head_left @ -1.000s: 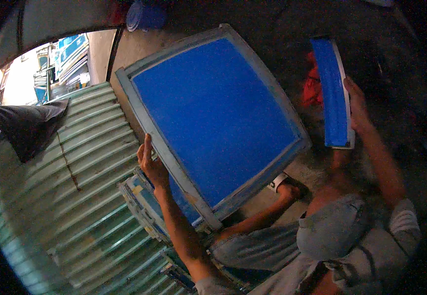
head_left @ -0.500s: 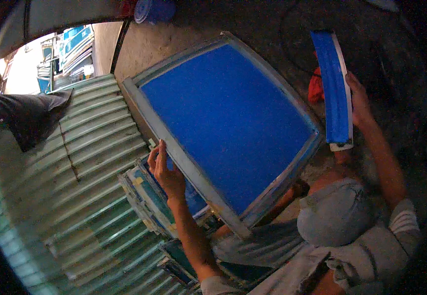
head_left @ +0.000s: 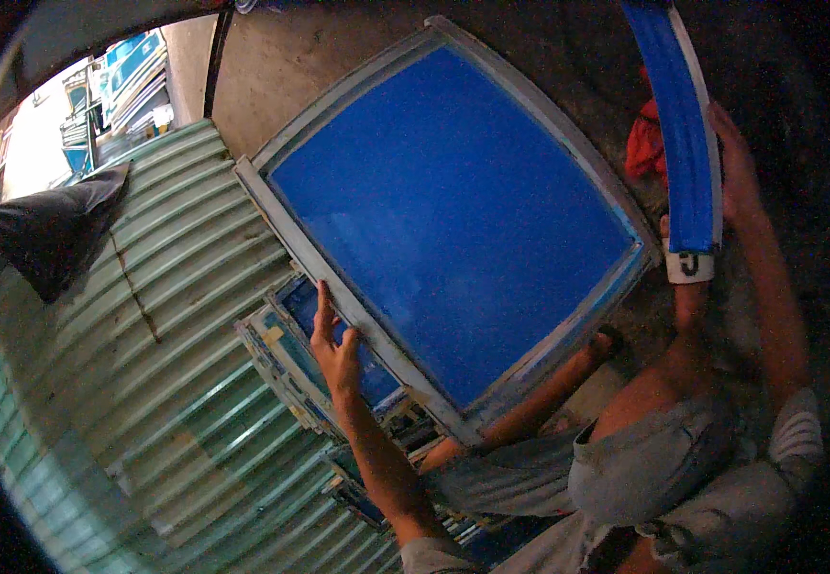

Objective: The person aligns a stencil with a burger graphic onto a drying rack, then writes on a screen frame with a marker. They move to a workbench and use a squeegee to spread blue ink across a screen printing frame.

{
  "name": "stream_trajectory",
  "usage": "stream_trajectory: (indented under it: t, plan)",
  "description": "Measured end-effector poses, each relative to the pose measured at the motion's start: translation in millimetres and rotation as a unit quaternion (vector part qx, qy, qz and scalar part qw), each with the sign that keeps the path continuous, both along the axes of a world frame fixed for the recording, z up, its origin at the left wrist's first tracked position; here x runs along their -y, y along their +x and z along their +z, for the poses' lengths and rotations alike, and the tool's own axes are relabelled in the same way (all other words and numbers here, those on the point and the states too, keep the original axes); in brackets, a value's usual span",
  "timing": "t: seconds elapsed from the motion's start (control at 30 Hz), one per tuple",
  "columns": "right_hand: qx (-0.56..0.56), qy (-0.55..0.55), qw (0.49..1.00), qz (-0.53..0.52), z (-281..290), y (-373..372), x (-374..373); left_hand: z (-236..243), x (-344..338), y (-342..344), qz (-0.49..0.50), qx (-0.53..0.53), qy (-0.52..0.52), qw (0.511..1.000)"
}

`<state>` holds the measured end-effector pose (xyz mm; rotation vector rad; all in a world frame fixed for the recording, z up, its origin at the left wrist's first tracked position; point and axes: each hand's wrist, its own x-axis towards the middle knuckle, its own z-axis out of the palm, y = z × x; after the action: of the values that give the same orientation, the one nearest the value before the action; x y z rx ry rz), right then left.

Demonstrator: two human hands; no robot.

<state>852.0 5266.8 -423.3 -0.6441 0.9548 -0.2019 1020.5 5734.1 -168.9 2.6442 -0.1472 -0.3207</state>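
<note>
A large screen-printing frame (head_left: 539, 115) with grey bars stands tilted in front of me, its mesh (head_left: 434, 220) covered in blue. My left hand (head_left: 338, 354) is at the frame's left bar, forefinger stretched up along it and thumb at its face; the bar appears to lie between them. On the right, my right hand (head_left: 735, 177) grips a long scoop coater (head_left: 687, 143) from its outer side. Blue coats the coater's broad face, and a white rim and end show. Its top end runs out of the picture, and some of my right fingers are hidden behind it.
Several smaller frames (head_left: 286, 368) lean together beside corrugated sheeting (head_left: 176, 287) on the left. Dark cloth (head_left: 51, 225) hangs over the sheeting. A red object (head_left: 646, 143) lies behind the coater. More frames (head_left: 132, 81) stand in the bright opening at upper left. My knee (head_left: 644, 469) is below.
The view has shifted, and the frame appears larger and higher. The coater sits farther up and right in the picture, still in my right hand. My left thumb has separated from the forefinger.
</note>
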Motion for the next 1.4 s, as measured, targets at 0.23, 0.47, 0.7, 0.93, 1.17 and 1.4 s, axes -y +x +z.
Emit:
stream_trajectory:
  t: [0.23, 0.47, 0.7, 0.93, 1.17, 1.4]
  plan:
    - [0.012, 0.076, 0.995, 0.057, -41, -10, 6, -18, -14, -8, 0.002, 0.001, 0.078, 0.997]
    - [0.003, 0.021, 0.999, 0.04, -27, -9, -10, -20, -10, -8, -0.044, 0.034, 0.093, 0.994]
    - [0.078, -0.081, 0.994, 0.016, 21, 1, -36, -15, 13, -7, -0.146, 0.159, 0.296, 0.931]
    - [0.162, -0.085, 0.981, 0.064, 6, -9, -28, -14, 47, -10, -0.208, 0.223, 0.486, 0.819]
    - [0.013, 0.005, 0.999, 0.047, -23, -7, -11, -30, 49, -8, -0.246, 0.215, 0.555, 0.765]
    - [-0.038, -0.007, 0.999, 0.032, -21, -6, -12, -38, 53, -1, -0.252, 0.201, 0.552, 0.769]
